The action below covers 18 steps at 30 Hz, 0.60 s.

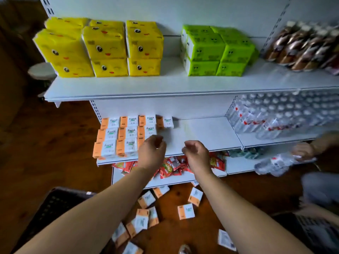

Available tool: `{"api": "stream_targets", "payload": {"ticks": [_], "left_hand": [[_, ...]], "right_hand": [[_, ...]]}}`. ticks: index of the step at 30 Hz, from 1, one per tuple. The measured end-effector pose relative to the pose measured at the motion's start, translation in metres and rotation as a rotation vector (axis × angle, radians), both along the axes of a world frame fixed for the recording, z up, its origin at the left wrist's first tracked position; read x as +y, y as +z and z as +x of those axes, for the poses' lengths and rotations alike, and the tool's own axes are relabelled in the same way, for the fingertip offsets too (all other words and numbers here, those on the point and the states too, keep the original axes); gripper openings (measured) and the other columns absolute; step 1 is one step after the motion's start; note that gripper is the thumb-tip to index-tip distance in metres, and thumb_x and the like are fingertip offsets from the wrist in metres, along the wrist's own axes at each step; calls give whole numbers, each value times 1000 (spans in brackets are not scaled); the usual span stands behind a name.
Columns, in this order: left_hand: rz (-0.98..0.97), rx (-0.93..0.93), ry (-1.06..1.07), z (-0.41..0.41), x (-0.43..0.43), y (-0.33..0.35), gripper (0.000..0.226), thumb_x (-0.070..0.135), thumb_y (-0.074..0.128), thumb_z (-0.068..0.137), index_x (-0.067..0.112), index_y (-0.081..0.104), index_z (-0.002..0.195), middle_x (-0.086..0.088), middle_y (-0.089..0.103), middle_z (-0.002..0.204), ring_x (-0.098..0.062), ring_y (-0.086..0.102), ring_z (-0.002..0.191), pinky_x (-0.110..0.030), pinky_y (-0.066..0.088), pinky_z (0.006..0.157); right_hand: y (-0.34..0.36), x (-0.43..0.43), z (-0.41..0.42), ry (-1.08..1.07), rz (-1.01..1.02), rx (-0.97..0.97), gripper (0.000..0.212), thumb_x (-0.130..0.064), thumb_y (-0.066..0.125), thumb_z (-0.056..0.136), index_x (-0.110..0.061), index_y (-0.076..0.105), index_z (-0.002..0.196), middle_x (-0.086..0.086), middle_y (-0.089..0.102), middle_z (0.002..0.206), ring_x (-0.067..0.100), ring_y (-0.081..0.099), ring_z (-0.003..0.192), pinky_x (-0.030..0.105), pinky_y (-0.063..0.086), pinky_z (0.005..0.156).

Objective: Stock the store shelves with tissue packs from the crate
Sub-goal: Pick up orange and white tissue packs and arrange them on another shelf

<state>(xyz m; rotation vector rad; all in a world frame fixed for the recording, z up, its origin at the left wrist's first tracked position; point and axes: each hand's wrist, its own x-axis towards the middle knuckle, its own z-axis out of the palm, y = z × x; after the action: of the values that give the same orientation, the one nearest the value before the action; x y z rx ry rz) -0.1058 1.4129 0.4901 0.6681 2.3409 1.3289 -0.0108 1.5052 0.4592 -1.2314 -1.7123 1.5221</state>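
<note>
Orange-and-white "Facial" tissue packs (pixel 126 132) stand in rows on the left part of the middle white shelf (pixel 201 132). My left hand (pixel 151 153) hovers at the right end of the front row, fingers loosely curled, nothing in it that I can see. My right hand (pixel 196 154) hangs over the shelf's front edge, fingers curled, nothing visible in it. Several more tissue packs (pixel 185 211) lie scattered on the wooden floor below. A dark crate (pixel 55 208) sits at lower left beside my left forearm.
The upper shelf holds yellow tissue blocks (pixel 102 50) and green ones (pixel 216 50). Water bottles (pixel 275 114) fill the shelf to the right. Red snack packets (pixel 170 166) lie on the lower shelf. Another person's hand (pixel 302 150) holds a bottle pack at right.
</note>
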Motion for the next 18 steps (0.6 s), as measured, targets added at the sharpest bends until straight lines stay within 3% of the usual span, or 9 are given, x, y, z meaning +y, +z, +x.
{"api": "stream_targets", "payload": {"ticks": [2, 6, 8, 11, 18], "left_hand": [[-21, -57, -16, 9, -2, -15, 28, 16, 51, 91, 10, 61, 117, -7, 66, 109, -24, 63, 93, -24, 46, 79], [-88, -98, -33, 21, 2, -51, 23, 18, 54, 90, 12, 64, 110, -5, 67, 97, -24, 63, 89, -27, 47, 76], [-125, -119, -35, 27, 7, -74, 19, 18, 55, 90, 10, 66, 104, -2, 64, 87, -24, 62, 86, -28, 46, 73], [-189, -171, -1, 36, 7, -124, 20, 16, 57, 89, 9, 66, 106, -3, 64, 91, -22, 61, 88, -24, 42, 73], [-436, -326, 214, 51, -50, -319, 20, 21, 58, 88, 16, 66, 105, -8, 68, 103, -26, 61, 100, -31, 46, 82]], "right_hand": [[-17, 3, 17, -33, -37, -37, 18, -1, 58, 85, -12, 62, 99, -1, 61, 91, 7, 58, 78, 6, 42, 58], [-54, 11, 42, -54, -77, -117, 13, -7, 61, 85, -17, 61, 93, -2, 62, 93, 16, 59, 92, 24, 46, 78], [-81, 14, 48, -29, -121, -152, 15, -7, 60, 86, -21, 60, 91, -5, 62, 92, 15, 59, 92, 28, 48, 84], [-137, 17, 51, 65, -204, -196, 22, -5, 58, 86, -27, 59, 85, -6, 62, 91, 17, 61, 95, 31, 49, 88], [-318, -6, 49, 315, -278, -380, 19, -6, 58, 88, -10, 62, 106, -2, 59, 97, 13, 56, 95, 21, 41, 82]]}}
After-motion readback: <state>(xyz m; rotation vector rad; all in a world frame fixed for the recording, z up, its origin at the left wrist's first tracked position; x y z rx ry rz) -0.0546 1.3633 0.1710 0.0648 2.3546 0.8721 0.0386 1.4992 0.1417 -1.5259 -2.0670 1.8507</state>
